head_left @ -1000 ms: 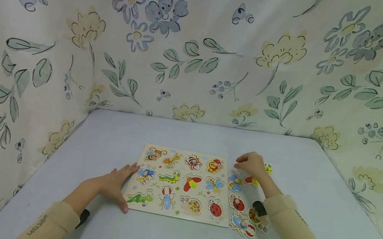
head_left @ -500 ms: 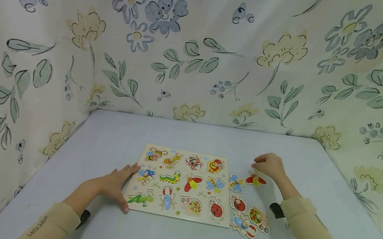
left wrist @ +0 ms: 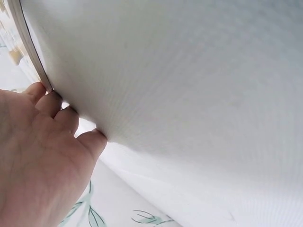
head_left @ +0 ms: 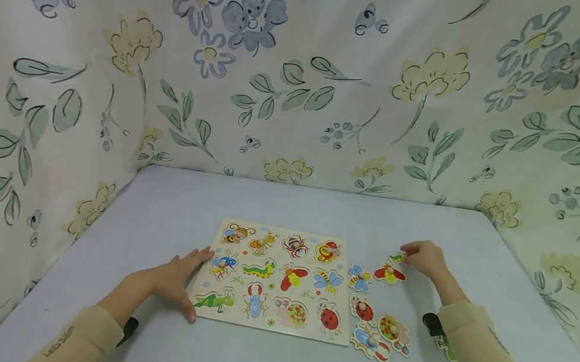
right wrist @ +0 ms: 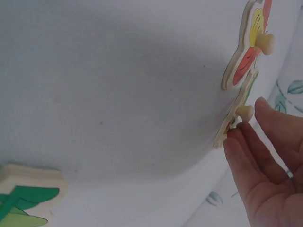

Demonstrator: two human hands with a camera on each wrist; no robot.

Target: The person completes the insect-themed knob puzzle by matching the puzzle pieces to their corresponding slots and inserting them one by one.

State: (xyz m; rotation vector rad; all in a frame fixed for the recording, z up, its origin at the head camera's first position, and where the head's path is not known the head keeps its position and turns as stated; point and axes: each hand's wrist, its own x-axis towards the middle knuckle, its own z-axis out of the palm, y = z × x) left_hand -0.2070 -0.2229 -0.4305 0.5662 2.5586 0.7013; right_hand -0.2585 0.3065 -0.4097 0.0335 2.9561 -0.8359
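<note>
Two hands on counter (head_left: 287, 204), puzzle board (head_left: 272, 279) betw. them.
L hand (head_left: 171, 280) lay flat, fingers straight, pressing board's left edge, holding nothing. R hand (head_left: 423, 258) had fingertips (right wrist: 239, 137) at green piece (head_left: 396, 257), just behind red piece (head_left: 389, 273); grip loose, approx. half-open, not clearly closed round it. Other loose pieces (head_left: 377, 334) lay right of board, near R sleeve.

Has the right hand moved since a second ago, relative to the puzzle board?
Yes. The right hand has shifted rightward, away from the puzzle board: it sat close to the board's top right corner, and now rests farther out on the table, fingertips at a small green piece.
</note>
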